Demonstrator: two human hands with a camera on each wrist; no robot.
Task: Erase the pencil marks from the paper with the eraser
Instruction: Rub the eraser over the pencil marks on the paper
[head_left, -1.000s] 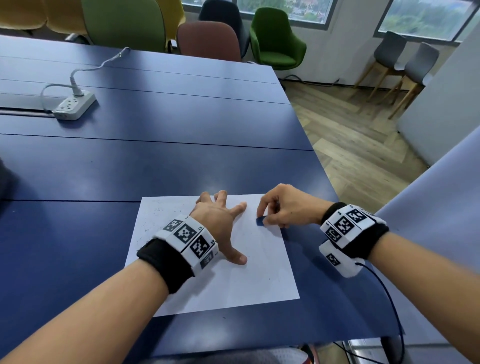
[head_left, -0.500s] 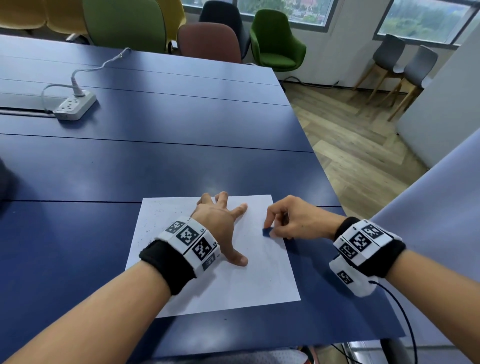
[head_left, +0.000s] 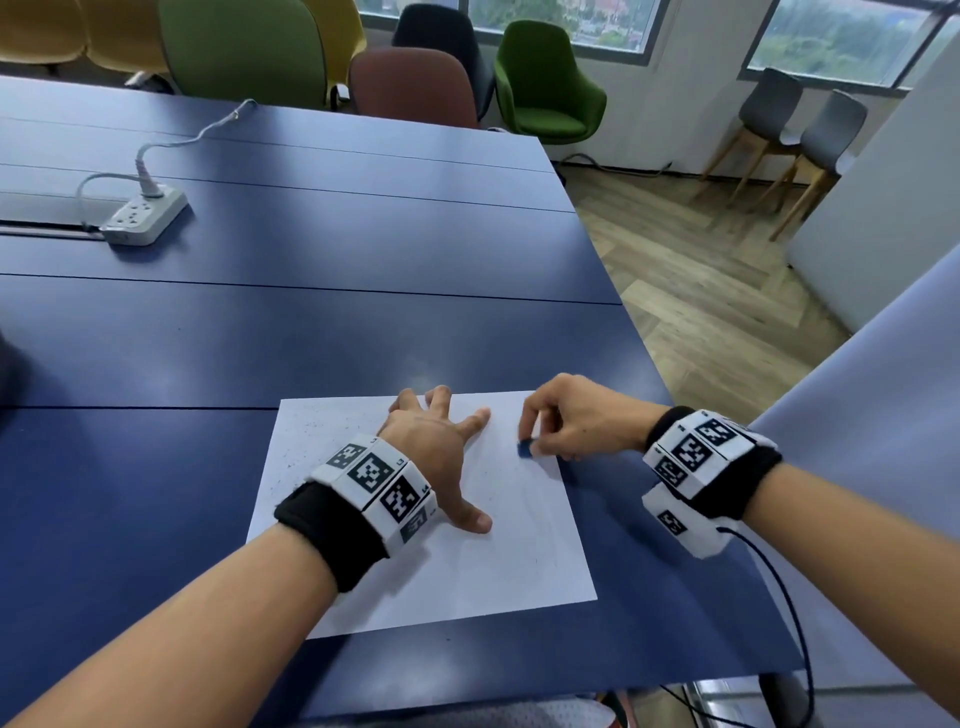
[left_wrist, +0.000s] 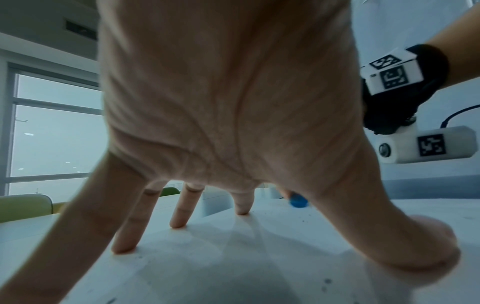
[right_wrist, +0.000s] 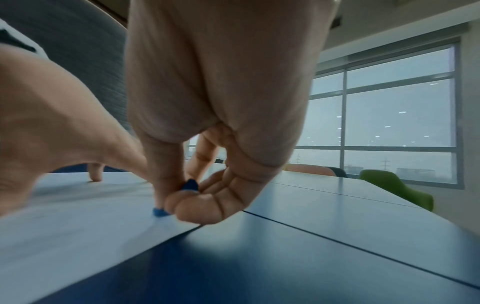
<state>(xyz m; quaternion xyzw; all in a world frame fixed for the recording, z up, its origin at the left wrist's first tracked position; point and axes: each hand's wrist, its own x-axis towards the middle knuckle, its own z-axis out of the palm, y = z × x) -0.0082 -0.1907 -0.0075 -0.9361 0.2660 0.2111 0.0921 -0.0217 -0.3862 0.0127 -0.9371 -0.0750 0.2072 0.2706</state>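
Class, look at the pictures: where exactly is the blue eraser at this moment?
In the head view the eraser is pinched in the right hand, its tip on the paper near the right edge, just right of the spread left hand.

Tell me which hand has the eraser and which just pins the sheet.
The right hand pinches the blue eraser against the paper. The left hand holds nothing, its spread fingertips pressing the sheet down.

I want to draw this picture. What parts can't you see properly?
- Eraser: mostly covered by the right hand in the head view.
- Pencil marks on the paper: too faint in the head view.
- Paper under the left hand: hidden by it.
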